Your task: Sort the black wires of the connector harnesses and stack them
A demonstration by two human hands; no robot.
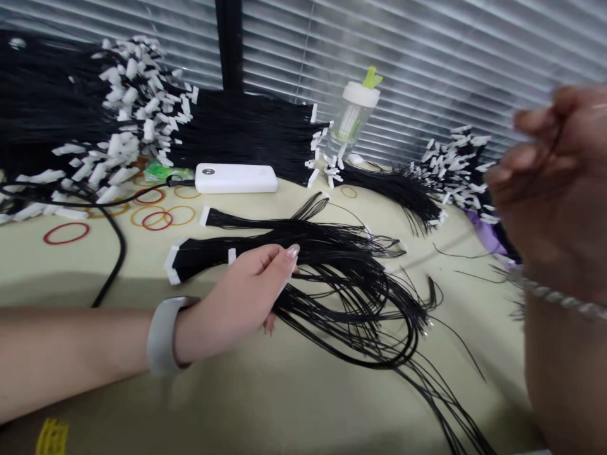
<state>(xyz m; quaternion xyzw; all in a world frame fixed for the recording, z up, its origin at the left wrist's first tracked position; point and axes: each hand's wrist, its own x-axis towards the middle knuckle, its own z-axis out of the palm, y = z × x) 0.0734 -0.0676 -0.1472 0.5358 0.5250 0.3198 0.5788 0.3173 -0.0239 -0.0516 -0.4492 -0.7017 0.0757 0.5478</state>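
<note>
My left hand (pixel 256 284), with a grey band at the wrist, is closed around a bundle of black wires (pixel 332 316) near its white connector (pixel 232 256). The free wire ends loop and fan out to the right over the table. Just behind lie more black wire bundles with white connectors (pixel 175 262). My right hand (pixel 554 170) is raised at the right edge, blurred, its fingers curled in. A thin dark line shows at those fingers, but what they hold is too smeared to name.
Red and yellow rubber bands (pixel 157 220) lie at left, near a white power bank (pixel 236 179) with a black cable (pixel 116 234). Large stacks of black wires (pixel 251 126) line the blinds. A clear bottle (pixel 353 117) with a white lid stands behind.
</note>
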